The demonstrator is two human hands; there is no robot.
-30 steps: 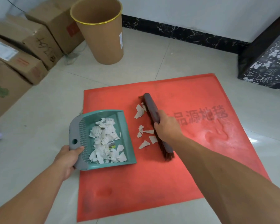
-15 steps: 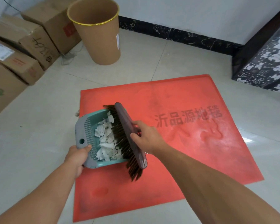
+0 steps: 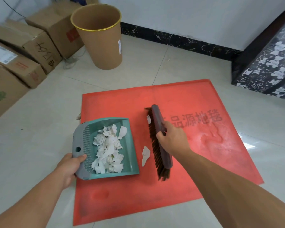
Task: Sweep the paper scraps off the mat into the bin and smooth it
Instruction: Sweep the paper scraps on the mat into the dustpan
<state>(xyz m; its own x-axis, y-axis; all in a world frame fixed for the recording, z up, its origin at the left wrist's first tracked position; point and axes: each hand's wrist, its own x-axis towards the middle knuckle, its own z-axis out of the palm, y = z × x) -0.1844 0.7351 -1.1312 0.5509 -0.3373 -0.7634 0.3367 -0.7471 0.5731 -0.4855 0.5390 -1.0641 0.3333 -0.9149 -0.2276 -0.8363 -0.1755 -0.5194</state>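
Observation:
A red mat (image 3: 179, 186) with dark printed characters lies on the tiled floor. On its left part rests a teal dustpan (image 3: 130, 155) holding several white paper scraps (image 3: 108, 150); my left hand (image 3: 71, 167) grips its grey handle end. My right hand (image 3: 173, 139) holds a long brown brush (image 3: 160, 140), bristles down on the mat, right of the pan. One loose scrap (image 3: 145, 155) lies between pan and brush, and another scrap (image 3: 148, 119) clings to the bristles near the far end. The brown paper bin (image 3: 102, 43) with a gold rim stands beyond the mat.
Cardboard boxes (image 3: 23, 51) are stacked along the left wall. A black box with white bear prints (image 3: 270, 66) stands at the right. A small scrap (image 3: 78, 116) lies on the floor by the mat's left edge. The mat has dents near its right side.
The brush was over the dustpan pushing scraps in; it has drawn back to the right onto the mat, leaving one scrap between it and the pan. The dustpan stays held.

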